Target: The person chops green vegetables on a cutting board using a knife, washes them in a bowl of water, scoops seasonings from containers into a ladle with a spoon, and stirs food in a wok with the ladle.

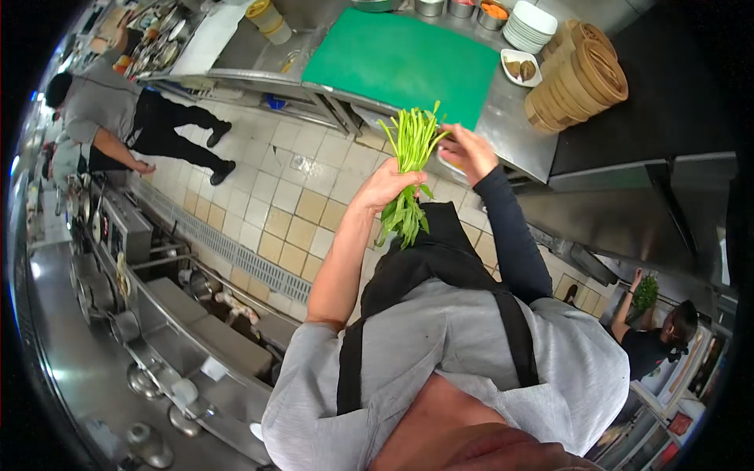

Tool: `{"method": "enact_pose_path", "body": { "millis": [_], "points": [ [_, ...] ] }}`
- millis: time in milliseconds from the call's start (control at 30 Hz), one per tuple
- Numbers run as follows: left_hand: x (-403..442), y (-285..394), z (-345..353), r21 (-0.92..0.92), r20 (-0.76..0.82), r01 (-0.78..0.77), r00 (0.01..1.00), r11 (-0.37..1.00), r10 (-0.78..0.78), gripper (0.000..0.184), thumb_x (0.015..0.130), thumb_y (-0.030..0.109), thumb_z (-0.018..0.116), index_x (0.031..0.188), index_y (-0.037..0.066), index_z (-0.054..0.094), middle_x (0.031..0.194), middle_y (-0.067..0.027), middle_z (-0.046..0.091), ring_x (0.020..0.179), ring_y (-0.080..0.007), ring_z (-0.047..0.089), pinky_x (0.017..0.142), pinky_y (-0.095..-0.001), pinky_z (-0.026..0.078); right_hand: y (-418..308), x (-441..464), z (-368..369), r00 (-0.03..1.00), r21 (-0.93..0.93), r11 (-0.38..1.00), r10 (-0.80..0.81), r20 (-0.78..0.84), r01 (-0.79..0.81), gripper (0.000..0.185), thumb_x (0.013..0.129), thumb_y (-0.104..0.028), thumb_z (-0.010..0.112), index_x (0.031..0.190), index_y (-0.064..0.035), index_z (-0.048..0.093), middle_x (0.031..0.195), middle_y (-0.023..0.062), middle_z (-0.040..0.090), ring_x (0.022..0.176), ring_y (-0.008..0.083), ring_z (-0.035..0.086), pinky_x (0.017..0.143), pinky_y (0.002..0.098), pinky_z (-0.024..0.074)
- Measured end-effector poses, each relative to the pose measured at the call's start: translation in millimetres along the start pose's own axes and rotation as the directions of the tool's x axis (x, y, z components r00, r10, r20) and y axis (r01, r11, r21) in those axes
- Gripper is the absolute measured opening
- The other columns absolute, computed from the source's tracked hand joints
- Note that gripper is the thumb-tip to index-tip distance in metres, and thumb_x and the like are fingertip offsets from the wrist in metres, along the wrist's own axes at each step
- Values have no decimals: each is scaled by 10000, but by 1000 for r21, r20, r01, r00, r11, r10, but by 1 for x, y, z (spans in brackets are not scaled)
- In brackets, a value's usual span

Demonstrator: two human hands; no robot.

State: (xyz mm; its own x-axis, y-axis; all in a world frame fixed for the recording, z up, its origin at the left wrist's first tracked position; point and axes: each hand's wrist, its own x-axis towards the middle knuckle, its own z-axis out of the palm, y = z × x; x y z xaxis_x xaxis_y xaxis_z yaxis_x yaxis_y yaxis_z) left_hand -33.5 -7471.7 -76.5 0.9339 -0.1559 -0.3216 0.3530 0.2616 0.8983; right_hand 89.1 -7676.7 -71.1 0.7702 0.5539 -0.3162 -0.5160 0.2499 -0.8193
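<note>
A bunch of leafy green vegetable stems (416,141) is held in front of my apron, cut stems pointing up and leaves hanging down. My left hand (393,184) is wrapped round the middle of the bunch. My right hand (469,153), below a dark sleeve, is beside the upper stems with its fingers stretched out. Its fingertips are close to the outermost stem; whether they touch it I cannot tell. Beyond both hands, a green cutting board (400,59) covers part of the steel counter (514,129).
Bamboo steamers (577,78), stacked white dishes (530,27) and a dish of brown food (521,68) stand on the counter's right. Steel cooking stations (188,337) line the lower left. One co-worker (118,118) stands at left; another (652,337) holds greens at lower right.
</note>
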Motion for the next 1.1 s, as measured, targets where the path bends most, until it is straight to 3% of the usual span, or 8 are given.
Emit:
{"method": "enact_pose_path", "body": {
  "millis": [133, 267, 333, 400, 467, 567, 833, 1100],
  "points": [
    [48, 39, -62, 42, -60, 11, 998, 999, -8, 117, 895, 105, 705, 946, 46, 618, 805, -25, 609, 682, -121, 599, 594, -298, 495, -16, 120, -74, 954, -284, 958, -122, -274, 41, 237, 978, -265, 688, 960, -31, 715, 928, 41, 729, 841, 134, 696, 719, 293, 573],
    [92, 63, -142, 121, -123, 87, 990, 989, -72, 160, 890, 99, 708, 1011, 28, 632, 863, -34, 634, 748, -129, 613, 651, -310, 507, -79, 293, -88, 956, -606, 781, -272, -109, 153, 189, 992, -214, 641, 962, -39, 706, 839, 28, 713, 789, 103, 677, 651, 249, 533],
    [111, 83, -167, 247, -165, 23, 986, 969, 19, 163, 896, 91, 703, 1024, 30, 620, 856, -30, 626, 726, -136, 601, 639, -323, 499, -114, 394, -77, 886, -788, 588, -445, -127, 182, 264, 972, -284, 642, 955, -35, 725, 825, 86, 740, 719, 193, 707, 659, 326, 558],
    [117, 116, -184, 324, -198, 84, 980, 942, -20, 219, 897, 108, 698, 1082, 9, 635, 893, -23, 638, 792, -124, 590, 702, -315, 495, -153, 497, -69, 722, -992, -37, -683, 114, 122, 359, 905, -348, 641, 979, -8, 732, 839, 164, 751, 789, 328, 730, 768, 447, 579],
    [126, 135, -207, 345, -184, 106, 982, 933, -43, 255, 896, 120, 701, 1114, 3, 641, 917, -22, 647, 831, -125, 589, 741, -312, 494, -188, 581, -55, 790, -987, -59, -608, -81, -147, 373, 889, -355, 628, 1056, -44, 748, 1016, 194, 746, 954, 405, 711, 869, 482, 565],
    [133, 145, -244, 422, -234, 224, 963, 879, -133, 323, 899, 144, 713, 1176, -6, 642, 992, -34, 670, 915, -136, 595, 816, -317, 493, -219, 650, -41, 775, -926, 41, -533, -339, -376, 480, 850, -490, 712, 1045, -53, 761, 1096, 205, 728, 1056, 371, 693, 922, 446, 548],
    [161, 156, -332, 419, -201, 253, 962, 872, -182, 395, 891, 114, 700, 1267, 8, 634, 1134, -121, 718, 1072, -196, 646, 935, -354, 504, -211, 734, -51, 674, -853, 194, -539, -505, -484, 533, 818, -509, 714, 1056, -35, 759, 1131, 210, 724, 1093, 349, 692, 957, 430, 541],
    [216, 216, -411, 646, -5, 172, 975, 743, -221, 455, 884, 188, 734, 1263, -34, 616, 1130, -178, 713, 1043, -234, 649, 929, -387, 498, -218, 737, -52, 529, -825, 254, -665, -528, -505, 487, 784, -488, 695, 1014, -64, 769, 1058, 195, 738, 1034, 376, 698, 937, 442, 542]
  ]
}}
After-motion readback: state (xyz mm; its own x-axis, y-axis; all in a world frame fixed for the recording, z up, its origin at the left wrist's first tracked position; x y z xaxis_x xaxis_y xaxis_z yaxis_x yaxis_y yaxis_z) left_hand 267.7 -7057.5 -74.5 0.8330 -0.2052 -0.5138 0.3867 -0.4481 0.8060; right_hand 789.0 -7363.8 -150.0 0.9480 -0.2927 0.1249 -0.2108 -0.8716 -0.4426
